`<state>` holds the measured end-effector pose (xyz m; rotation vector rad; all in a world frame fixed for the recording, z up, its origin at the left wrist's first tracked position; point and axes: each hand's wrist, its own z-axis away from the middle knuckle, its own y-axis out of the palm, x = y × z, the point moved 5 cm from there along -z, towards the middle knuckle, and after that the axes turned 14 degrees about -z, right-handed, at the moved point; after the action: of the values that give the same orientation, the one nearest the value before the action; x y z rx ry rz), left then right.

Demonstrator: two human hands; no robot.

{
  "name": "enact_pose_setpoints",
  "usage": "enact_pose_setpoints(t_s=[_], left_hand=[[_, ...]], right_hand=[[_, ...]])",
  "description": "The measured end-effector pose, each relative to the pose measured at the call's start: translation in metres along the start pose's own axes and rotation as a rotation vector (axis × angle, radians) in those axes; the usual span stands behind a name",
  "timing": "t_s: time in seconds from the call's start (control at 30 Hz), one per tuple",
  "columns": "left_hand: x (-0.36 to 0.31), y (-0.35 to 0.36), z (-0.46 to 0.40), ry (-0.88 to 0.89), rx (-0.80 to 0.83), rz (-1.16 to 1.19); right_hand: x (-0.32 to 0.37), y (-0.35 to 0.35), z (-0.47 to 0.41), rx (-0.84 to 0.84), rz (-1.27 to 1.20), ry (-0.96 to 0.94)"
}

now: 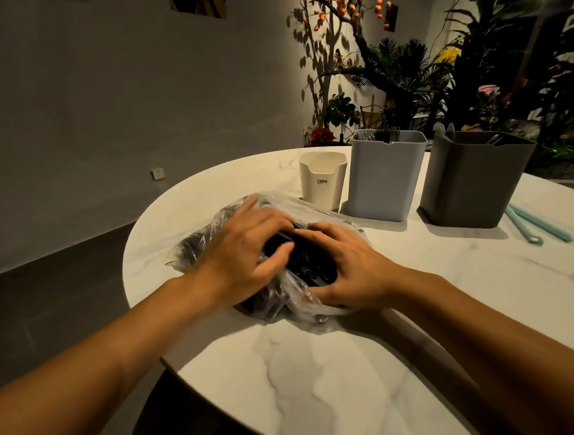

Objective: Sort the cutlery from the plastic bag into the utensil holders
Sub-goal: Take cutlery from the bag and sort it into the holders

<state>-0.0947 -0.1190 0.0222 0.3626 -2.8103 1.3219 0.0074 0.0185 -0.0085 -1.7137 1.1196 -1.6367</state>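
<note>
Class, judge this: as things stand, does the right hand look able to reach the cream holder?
Probably yes. The right hand rests on the plastic bag, and the cream holder stands just beyond it with nothing between.

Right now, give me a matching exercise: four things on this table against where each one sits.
Things:
1. cream holder
2. dark grey holder
3. plastic bag
4. pale blue holder

Places:
A. under both hands
B. middle of the row of three
C. rightmost in the row, beside the light blue straws
D. leftmost in the row, just behind the bag

Pairs: 1-D, 2-C, 3-A, 4-B
</note>
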Motion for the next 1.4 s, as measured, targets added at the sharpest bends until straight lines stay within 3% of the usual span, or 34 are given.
enact_pose_setpoints(t_s=[0.1,0.2,0.3,0.43,0.57,0.63,0.87,0.97,1.2,1.3,1.4], left_hand=[[-0.008,0.010,0.016,-0.032,0.305,0.085],[0.005,0.012,0.035,-0.062,0.429,0.079],[0.012,0.007,0.043,-0.084,0.447,0.129],[0.008,-0.007,0.043,-0.087,0.339,0.279],[0.008,-0.009,0.043,-0.134,0.388,0.391],[0.008,-0.009,0.043,-0.146,0.437,0.415],[0.003,-0.014,0.040,-0.052,0.636,0.358],[-0.002,-0.017,0.042,-0.043,0.572,0.327],[-0.022,-0.018,0.047,0.045,0.094,0.033],[-0.026,-0.013,0.049,0.024,0.157,0.043],[-0.016,-0.009,0.052,-0.072,0.294,0.245]], right_hand=[[-0.003,0.002,0.001,-0.043,0.014,-0.031],[-0.005,0.001,0.002,-0.042,0.001,-0.032],[-0.006,-0.004,0.002,-0.061,-0.020,0.001],[0.000,-0.004,0.000,-0.095,0.023,-0.045],[0.005,-0.024,0.007,-0.210,-0.255,-0.098],[0.012,-0.039,0.016,-0.270,-0.188,-0.171],[0.018,-0.031,0.029,0.128,-0.160,-0.018],[0.019,-0.029,0.033,0.216,-0.086,-0.018],[0.029,-0.018,0.050,0.337,-0.077,-0.015],[0.028,-0.017,0.050,0.243,-0.158,0.060],[0.026,-0.019,0.048,0.113,-0.012,0.044]])
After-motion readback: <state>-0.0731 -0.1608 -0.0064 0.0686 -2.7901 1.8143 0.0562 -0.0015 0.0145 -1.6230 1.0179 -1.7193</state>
